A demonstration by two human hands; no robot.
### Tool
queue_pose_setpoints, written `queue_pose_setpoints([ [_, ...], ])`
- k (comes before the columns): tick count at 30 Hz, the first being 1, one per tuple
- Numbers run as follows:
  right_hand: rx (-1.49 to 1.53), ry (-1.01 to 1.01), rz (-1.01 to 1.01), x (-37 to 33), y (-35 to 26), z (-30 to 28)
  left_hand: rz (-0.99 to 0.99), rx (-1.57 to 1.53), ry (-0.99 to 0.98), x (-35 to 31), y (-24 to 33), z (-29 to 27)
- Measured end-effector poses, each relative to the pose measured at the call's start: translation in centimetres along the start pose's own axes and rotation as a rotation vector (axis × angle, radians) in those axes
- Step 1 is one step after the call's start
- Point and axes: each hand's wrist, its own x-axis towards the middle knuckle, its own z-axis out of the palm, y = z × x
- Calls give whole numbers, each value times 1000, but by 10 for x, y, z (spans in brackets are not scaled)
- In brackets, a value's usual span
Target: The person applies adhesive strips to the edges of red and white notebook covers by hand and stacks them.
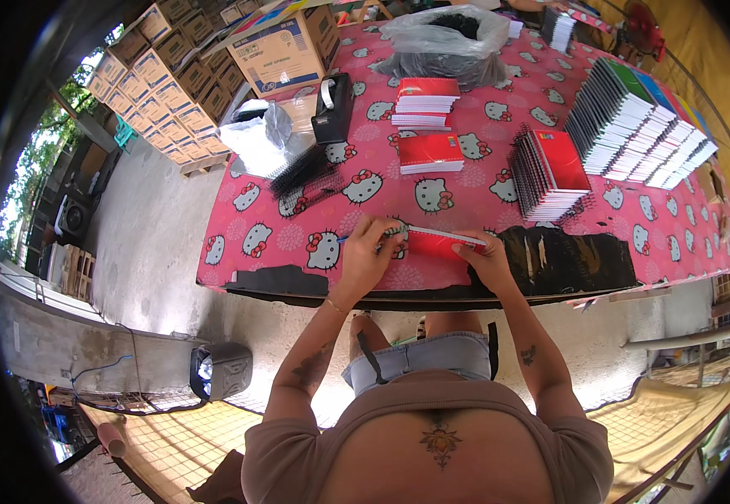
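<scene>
A small red notebook (pixel 434 244) is held tilted over the near edge of the table, with its white page edge turned up. My right hand (pixel 487 259) grips its right end, the thumb lying on the red cover. At the notebook's left end my left hand (pixel 371 259) is closed in a pinch. A thin blue tip (pixel 342 239) sticks out to the left of those fingers, but what they hold is mostly hidden. Just beyond lie a red notebook stack (pixel 430 154) and a taller red pile (pixel 425 102).
Spiral-bound red notebooks (pixel 559 161) stand at the right, beside taller multicoloured stacks (pixel 633 126). Black coils (pixel 302 172), a black tape dispenser (pixel 331 109) and a plastic bag of black material (pixel 444 55) are on the pink table (pixel 289 239). Cartons (pixel 159 92) are piled at far left.
</scene>
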Motion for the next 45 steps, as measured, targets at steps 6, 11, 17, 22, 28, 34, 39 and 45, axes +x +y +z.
queue_pose_setpoints([
  [6, 0, -9, -98, -4, 2, 2, 30, 31, -324, 9, -11, -3],
  [11, 150, 64, -49, -11, -5, 10, 182, 657, -230, -3, 32, 17],
  [17, -38, 87, -116, -12, -19, 6, 251, 587, -115, -42, 20, 38],
  [22, 34, 50, -140, -15, -13, 5, 304, 298, -269, 25, 20, 2],
  [28, 14, 12, -178, -18, -17, 1, 420, 259, -346, 33, 22, -7],
  [34, 41, 36, -155, -19, -24, 2, 379, 577, -300, 28, 35, 1],
  [39, 53, 123, -24, -22, -36, 8, 292, 673, -365, -31, 34, 34],
  [45, 133, 108, -20, -21, -35, 19, 307, 728, -274, -11, 43, 28],
])
